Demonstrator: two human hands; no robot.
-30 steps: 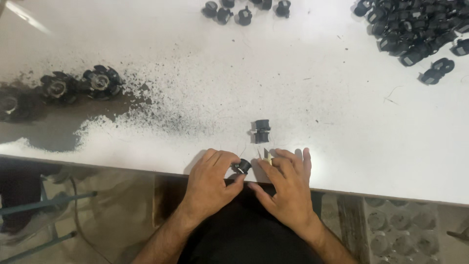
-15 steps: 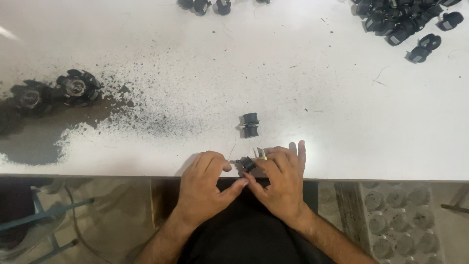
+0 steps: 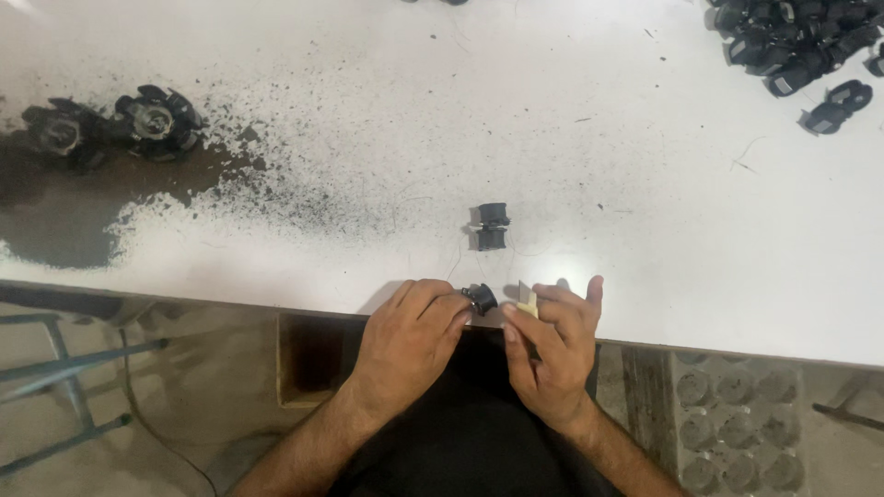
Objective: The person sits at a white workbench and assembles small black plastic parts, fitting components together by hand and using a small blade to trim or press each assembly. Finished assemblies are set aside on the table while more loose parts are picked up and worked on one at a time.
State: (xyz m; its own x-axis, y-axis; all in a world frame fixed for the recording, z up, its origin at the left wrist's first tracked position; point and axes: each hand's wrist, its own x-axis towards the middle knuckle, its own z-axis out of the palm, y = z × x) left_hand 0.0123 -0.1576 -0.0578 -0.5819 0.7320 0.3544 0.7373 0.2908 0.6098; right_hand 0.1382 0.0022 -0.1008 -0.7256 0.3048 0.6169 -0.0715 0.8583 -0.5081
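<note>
The left hand (image 3: 410,336) pinches a small black part (image 3: 480,298) between its fingers (image 3: 451,313) at the near edge of the desk (image 3: 368,138). The right hand (image 3: 552,345) pinches a short blade (image 3: 527,296) with a pale handle, just beside the part. The part looks light, stiff and rubbery, so I judge a fingertip grip across its round sides suits it best; it seems too small for a full grasp. A second, like part (image 3: 492,226) stands just beyond. Black dust (image 3: 276,198) spreads to the left, two fan-shaped pieces (image 3: 110,124) lie in it, and a black pile (image 3: 792,46) sits far right.
</note>
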